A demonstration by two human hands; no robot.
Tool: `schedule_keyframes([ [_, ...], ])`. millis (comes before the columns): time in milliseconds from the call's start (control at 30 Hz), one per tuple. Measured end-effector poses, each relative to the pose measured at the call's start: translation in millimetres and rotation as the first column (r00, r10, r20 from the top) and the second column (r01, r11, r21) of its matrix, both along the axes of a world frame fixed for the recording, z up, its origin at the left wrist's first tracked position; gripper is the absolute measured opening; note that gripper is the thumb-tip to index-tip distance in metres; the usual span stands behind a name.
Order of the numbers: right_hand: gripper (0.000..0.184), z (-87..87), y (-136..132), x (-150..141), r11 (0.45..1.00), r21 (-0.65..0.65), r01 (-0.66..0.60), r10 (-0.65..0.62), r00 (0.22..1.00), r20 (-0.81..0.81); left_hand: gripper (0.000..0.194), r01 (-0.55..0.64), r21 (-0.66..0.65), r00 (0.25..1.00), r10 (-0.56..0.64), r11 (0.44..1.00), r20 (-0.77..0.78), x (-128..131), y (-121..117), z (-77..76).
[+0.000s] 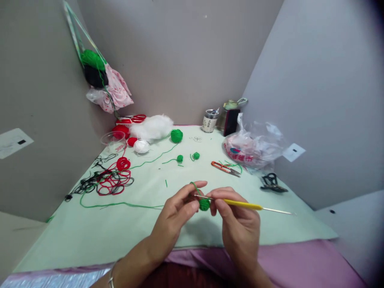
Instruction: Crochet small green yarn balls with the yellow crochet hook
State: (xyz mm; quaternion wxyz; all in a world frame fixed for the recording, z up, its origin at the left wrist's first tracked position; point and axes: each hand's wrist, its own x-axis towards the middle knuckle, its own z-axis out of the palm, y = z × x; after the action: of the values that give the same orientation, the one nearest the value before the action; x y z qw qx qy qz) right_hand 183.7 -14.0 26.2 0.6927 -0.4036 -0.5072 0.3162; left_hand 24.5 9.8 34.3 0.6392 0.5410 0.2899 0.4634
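Near the front of the table, a small green crochet piece (205,205) sits between my two hands. My left hand (178,210) is closed on its left side, with green yarn running over the raised index finger. In my right hand (238,218) is a crochet hook (244,204) with a yellow handle, held between thumb and fingers. Its metal tip points left and lies just above the green piece, by the left fingers. From my left hand a strand of green yarn (129,204) trails left across the table.
Tangled red yarn (114,182) and black yarn (87,182) lie left. Behind are white stuffing (153,127), a green yarn ball (177,136) and two small green pieces. Orange thread snips (225,168), black scissors (272,183) and a plastic bag (252,146) lie right. Walls enclose the table.
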Motion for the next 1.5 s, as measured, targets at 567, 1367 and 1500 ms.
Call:
schedule_keyframes([
  [567,0.013,-7.8,-1,2,0.998,0.066,-0.012,0.004,0.992,0.125,0.078,0.056,-0.256,0.991,-0.023,0.965,0.132,8,4,-0.6],
  [1367,0.019,-2.3,-6,12,0.994,0.101,-0.039,0.014,0.972,0.236,0.046,-0.18,-0.067,0.981,0.174,0.981,-0.088,6,1,1.0],
  [1500,0.028,-8.6,-8,10,0.943,0.333,-0.007,-0.179,0.833,0.523,0.049,-0.263,0.004,0.957,0.261,0.965,-0.125,11,-3,-1.4],
])
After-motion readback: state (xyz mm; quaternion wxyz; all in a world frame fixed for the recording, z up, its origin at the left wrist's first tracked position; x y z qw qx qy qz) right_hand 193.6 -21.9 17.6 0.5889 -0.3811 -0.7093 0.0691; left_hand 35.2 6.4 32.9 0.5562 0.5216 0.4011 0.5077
